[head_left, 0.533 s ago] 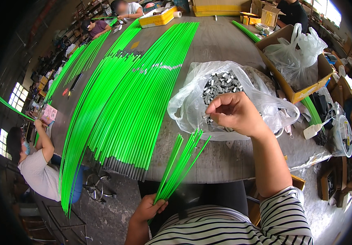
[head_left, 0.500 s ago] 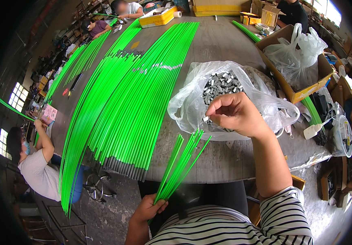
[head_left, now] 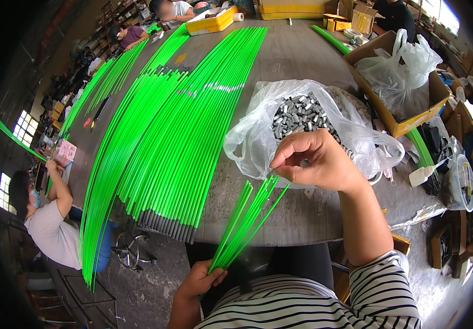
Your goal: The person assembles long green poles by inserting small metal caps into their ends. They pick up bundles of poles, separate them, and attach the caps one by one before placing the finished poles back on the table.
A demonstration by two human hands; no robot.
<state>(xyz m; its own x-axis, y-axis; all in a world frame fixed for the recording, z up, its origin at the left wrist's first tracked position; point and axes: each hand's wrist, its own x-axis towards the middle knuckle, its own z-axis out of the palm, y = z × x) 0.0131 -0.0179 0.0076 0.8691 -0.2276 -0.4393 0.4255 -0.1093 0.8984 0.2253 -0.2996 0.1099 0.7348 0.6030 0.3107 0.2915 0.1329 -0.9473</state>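
Note:
My left hand is closed round a loose bunch of thin green rods, their upper ends fanning away from me. At the top of the bunch my right hand pinches thumb and forefinger together, right at one rod's tip. The small cap in that pinch is almost wholly hidden by the fingertips. Just behind the right hand, a clear plastic bag lies spread open on the table. Many small grey, black and white caps fill it.
Long green rods cover the table's left half, the near ends dark-tipped. A cardboard box holding plastic bags stands at right, near a small white bottle. One person sits at left; others sit at the far side.
My right hand has come slightly down with the small cap, from just above the rods to a rod's tip. The held rods have tilted slightly rightward. My left hand keeps its grip.

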